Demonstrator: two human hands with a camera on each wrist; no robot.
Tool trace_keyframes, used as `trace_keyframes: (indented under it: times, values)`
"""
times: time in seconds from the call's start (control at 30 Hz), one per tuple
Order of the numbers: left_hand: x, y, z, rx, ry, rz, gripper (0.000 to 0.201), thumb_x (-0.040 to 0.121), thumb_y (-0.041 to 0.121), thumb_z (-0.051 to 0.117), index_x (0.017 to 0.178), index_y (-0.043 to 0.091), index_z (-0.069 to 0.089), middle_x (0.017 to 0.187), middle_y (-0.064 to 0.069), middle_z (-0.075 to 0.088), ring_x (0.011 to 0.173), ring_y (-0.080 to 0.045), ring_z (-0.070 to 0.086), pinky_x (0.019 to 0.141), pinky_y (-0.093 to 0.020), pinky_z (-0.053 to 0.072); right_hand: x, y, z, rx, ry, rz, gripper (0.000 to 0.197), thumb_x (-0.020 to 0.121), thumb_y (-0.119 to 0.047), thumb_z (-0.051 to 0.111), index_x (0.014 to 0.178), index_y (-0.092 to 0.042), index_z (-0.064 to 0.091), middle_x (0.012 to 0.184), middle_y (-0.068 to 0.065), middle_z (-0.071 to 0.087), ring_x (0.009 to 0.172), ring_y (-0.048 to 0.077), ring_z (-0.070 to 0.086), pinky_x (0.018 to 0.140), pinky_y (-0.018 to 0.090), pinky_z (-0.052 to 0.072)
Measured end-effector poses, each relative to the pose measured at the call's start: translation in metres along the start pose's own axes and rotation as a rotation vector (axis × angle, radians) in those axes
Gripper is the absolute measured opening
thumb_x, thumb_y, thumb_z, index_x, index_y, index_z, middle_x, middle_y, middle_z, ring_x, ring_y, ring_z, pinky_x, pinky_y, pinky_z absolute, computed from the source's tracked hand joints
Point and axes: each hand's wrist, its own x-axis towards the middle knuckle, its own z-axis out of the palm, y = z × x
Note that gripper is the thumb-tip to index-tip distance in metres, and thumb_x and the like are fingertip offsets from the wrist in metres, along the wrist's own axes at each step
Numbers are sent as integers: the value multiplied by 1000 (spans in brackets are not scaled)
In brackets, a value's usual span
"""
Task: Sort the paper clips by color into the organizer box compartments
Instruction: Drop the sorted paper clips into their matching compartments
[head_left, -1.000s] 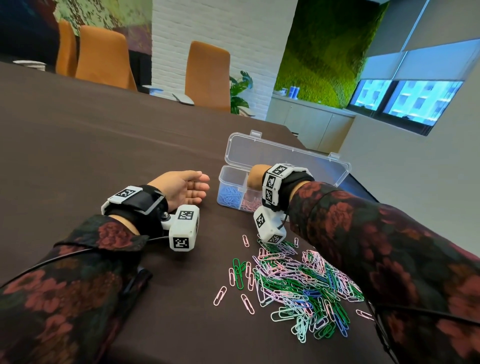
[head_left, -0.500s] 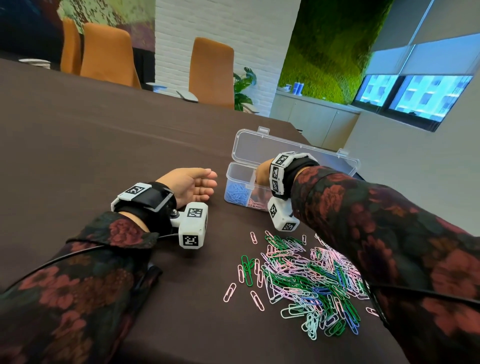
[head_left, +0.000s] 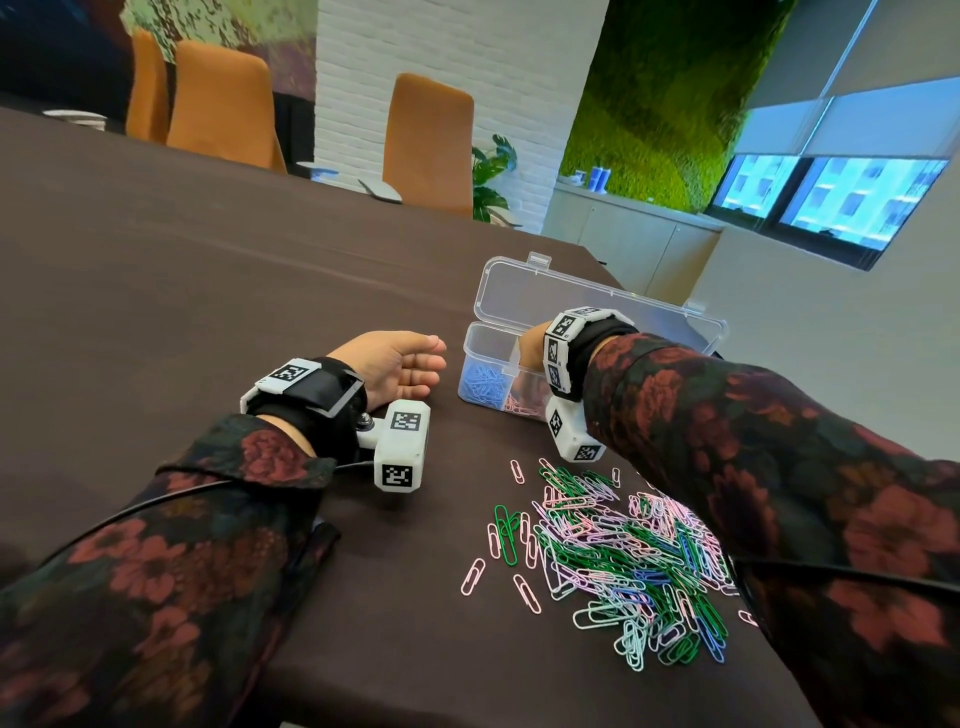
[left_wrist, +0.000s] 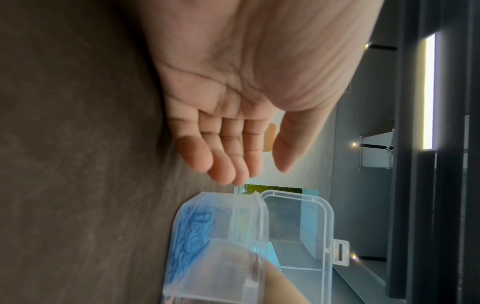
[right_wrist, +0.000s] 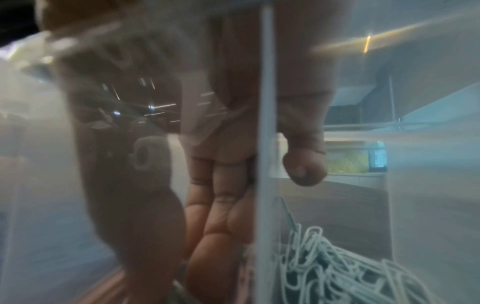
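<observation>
The clear organizer box (head_left: 485, 338) stands open on the dark table, its lid (head_left: 597, 306) tilted back. Blue clips (head_left: 483, 382) fill its left compartment and pink clips (head_left: 519, 406) lie in the one beside it. My right hand (head_left: 530, 345) reaches down into the box. In the right wrist view its fingers (right_wrist: 221, 205) point down behind the clear wall, next to pale clips (right_wrist: 337, 271); whether they hold a clip is hidden. My left hand (head_left: 434, 361) rests open on the table just left of the box, palm empty (left_wrist: 257, 172). The mixed clip pile (head_left: 623, 551) lies nearer to me.
A few pink clips (head_left: 524, 592) and a green one (head_left: 504, 525) lie loose left of the pile. Orange chairs (head_left: 431, 140) stand along the far table edge. The table's right edge runs close behind the box.
The right hand stays in the box and the left hand stays resting beside it. Only the head view has shifted a little.
</observation>
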Motion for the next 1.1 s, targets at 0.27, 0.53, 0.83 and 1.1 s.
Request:
trace_keyframes:
  times: [0.27,0.53,0.83,1.1]
  values:
    - [3,-1,0,-5,-8,-8,15,95,21,50,91,12,61,73,-2,60,55,-10,58,49,-19,49,-3,10,2,68,121,-50,15,79,-23,73,70,-16,64,77,0,62,75,17,57,59,20,46]
    - [5,-1,-3,-11,-15,-15,19,97,22,46,92,11,61,74,-2,60,54,-11,58,49,-19,49,-37,60,5,653,405,-122,25,79,5,60,71,-17,52,65,3,60,52,13,54,42,19,36]
    - [9,-1,-7,-24,-11,-32,20,98,23,45,95,10,60,75,-3,60,51,-10,60,48,-19,51,-38,88,23,597,516,-18,24,80,-2,63,65,-19,56,75,2,62,74,20,57,78,36,55]
    - [10,0,-5,-14,-12,-35,21,98,23,44,94,10,60,70,-2,61,50,-10,60,48,-18,51,-91,55,38,372,331,-384,4,85,-13,67,88,-14,65,68,-13,54,63,3,50,56,13,41]
